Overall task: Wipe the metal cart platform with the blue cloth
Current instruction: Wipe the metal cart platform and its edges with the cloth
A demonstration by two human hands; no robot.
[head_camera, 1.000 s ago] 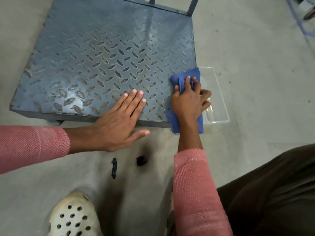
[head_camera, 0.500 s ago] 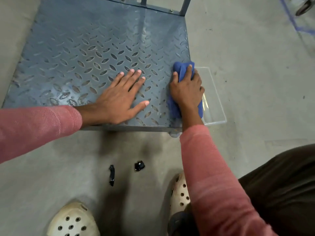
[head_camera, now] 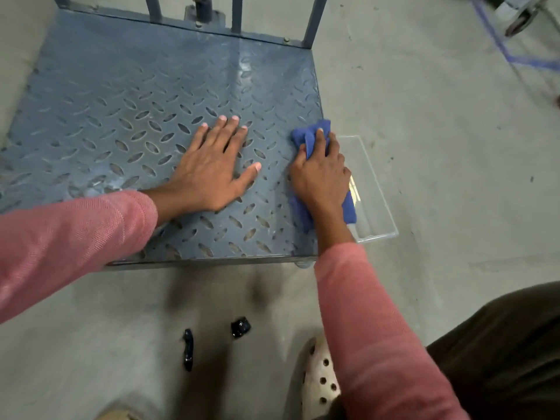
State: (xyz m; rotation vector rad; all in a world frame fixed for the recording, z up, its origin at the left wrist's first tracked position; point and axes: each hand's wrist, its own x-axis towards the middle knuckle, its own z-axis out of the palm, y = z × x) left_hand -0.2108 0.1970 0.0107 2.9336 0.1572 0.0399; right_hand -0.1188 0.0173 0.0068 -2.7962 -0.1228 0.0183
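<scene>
The metal cart platform (head_camera: 145,95) is a blue-grey diamond-tread plate low on the concrete floor. My left hand (head_camera: 212,171) lies flat on it, fingers spread, near the front middle. My right hand (head_camera: 321,177) presses the blue cloth (head_camera: 312,133) onto the platform's right edge. The cloth bunches up ahead of my fingertips, and more of it shows under my wrist.
A clear plastic tray (head_camera: 378,192) sits on the floor against the platform's right side. Upright handle bars (head_camera: 315,19) rise from the far edge. Two small black pieces (head_camera: 188,350) (head_camera: 240,327) lie on the floor in front. My white perforated shoe (head_camera: 319,380) is below my right arm.
Both hands have slid away from me, from the front edge toward the middle of the platform. The cloth went with my right hand along the right edge and is more bunched.
</scene>
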